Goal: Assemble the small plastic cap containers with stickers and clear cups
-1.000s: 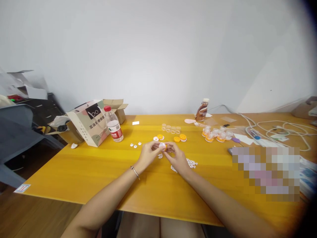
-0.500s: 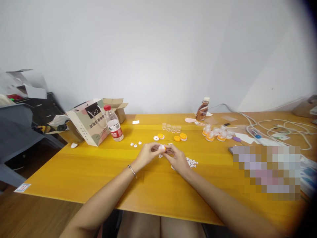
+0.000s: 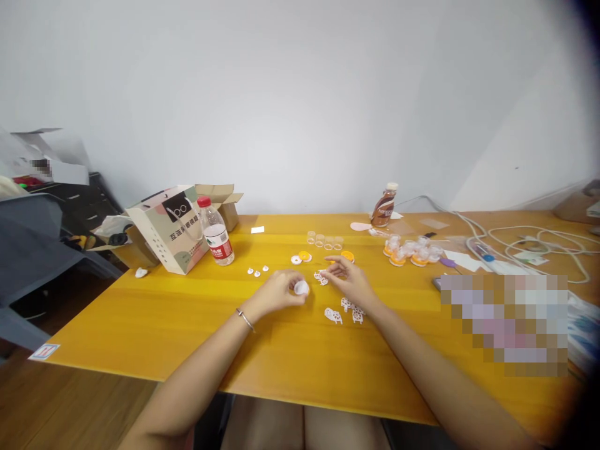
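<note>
My left hand (image 3: 280, 291) pinches a small white round cup-like piece (image 3: 301, 288) between thumb and fingers. To its right, my right hand (image 3: 349, 281) is open with thumb and fingers apart, over the table beside some white openwork plastic pieces (image 3: 320, 279). More such white pieces (image 3: 333, 315) lie below the right hand. Just behind its fingertips is an orange disc (image 3: 347, 256), partly covered. Beyond the left hand sit a white ring (image 3: 295, 260) and an orange ring (image 3: 305, 256). Several small white knobs (image 3: 257, 274) are on the left.
Several clear cylinders (image 3: 319, 240) stand farther back. Clear-topped orange pieces (image 3: 407, 252) cluster on the right. A water bottle (image 3: 216, 234) and paper bag (image 3: 167, 231) stand left, a brown drink bottle (image 3: 384, 206) at the back. White cables (image 3: 506, 234) lie far right.
Both hands held the small white-and-orange piece together. Now my right hand has let go and moved right, opening, while my left hand keeps the white piece, which has tilted.
</note>
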A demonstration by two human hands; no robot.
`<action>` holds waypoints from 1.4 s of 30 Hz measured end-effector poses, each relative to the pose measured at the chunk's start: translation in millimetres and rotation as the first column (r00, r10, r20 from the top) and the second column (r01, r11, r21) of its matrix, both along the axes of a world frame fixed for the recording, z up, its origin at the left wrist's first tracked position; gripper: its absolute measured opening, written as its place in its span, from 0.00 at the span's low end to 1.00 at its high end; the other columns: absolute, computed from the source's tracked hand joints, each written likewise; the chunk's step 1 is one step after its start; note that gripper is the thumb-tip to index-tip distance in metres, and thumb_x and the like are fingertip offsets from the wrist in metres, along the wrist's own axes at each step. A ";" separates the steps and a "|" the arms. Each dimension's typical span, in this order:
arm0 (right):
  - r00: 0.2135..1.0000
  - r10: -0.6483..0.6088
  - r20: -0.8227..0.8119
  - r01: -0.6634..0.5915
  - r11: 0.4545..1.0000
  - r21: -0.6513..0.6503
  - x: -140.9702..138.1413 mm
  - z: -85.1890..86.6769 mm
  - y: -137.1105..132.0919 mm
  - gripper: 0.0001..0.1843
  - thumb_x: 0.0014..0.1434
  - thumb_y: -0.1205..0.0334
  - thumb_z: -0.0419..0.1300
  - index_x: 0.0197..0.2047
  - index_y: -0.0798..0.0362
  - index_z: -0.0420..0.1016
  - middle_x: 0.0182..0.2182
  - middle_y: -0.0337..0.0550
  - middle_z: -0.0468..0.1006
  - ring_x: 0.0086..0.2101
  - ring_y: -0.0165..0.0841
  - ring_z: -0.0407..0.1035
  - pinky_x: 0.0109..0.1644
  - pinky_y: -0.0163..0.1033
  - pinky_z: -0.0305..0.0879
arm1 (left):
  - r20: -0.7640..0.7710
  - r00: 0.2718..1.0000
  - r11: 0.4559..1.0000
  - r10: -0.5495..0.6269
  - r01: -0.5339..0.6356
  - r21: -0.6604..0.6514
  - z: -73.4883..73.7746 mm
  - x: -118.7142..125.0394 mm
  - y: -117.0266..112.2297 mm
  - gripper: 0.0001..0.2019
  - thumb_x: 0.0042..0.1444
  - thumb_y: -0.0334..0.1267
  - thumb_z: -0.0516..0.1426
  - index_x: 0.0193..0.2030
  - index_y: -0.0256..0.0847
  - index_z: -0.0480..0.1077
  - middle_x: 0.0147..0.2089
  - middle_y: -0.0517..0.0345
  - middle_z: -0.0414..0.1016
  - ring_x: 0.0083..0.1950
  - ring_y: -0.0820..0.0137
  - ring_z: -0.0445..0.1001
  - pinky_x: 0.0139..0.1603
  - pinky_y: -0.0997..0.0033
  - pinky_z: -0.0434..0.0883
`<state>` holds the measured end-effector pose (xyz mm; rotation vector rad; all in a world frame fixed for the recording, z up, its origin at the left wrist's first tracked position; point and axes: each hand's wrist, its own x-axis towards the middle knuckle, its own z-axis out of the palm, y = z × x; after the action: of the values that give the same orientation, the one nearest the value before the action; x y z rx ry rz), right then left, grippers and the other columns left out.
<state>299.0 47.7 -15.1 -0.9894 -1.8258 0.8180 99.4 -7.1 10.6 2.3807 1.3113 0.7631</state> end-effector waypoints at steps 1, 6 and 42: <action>0.998 -0.035 0.056 0.035 0.999 -0.012 6.2 1.5 4.2 0.17 0.46 0.53 0.59 0.38 0.54 0.67 0.26 0.39 0.71 0.26 0.29 0.67 0.33 0.36 0.65 | -0.077 0.996 0.999 -0.046 0.044 -0.021 -0.6 -1.2 -2.2 0.08 0.43 0.34 0.56 0.33 0.38 0.69 0.31 0.60 0.71 0.31 0.74 0.68 0.32 0.78 0.63; 0.932 -0.077 0.355 0.094 0.995 -0.032 22.3 4.6 12.2 0.11 0.47 0.54 0.57 0.29 0.55 0.69 0.21 0.37 0.69 0.22 0.27 0.61 0.26 0.33 0.58 | -0.295 0.938 0.983 -0.182 0.168 -0.073 -7.3 2.4 -8.5 0.10 0.42 0.35 0.58 0.35 0.39 0.67 0.35 0.58 0.70 0.33 0.71 0.68 0.34 0.76 0.62; 0.955 0.274 0.115 -0.234 0.932 -0.277 -0.5 -17.2 0.2 0.09 0.42 0.66 0.59 0.31 0.56 0.69 0.22 0.34 0.68 0.25 0.26 0.63 0.31 0.33 0.61 | -0.410 0.903 0.978 0.129 -0.047 0.204 -19.6 7.0 11.7 0.07 0.48 0.30 0.51 0.33 0.40 0.70 0.31 0.55 0.72 0.36 0.68 0.69 0.42 0.68 0.56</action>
<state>298.5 47.8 -32.3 -1.0125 -2.0433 1.1958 106.4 4.6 -9.0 2.7666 1.5812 0.4190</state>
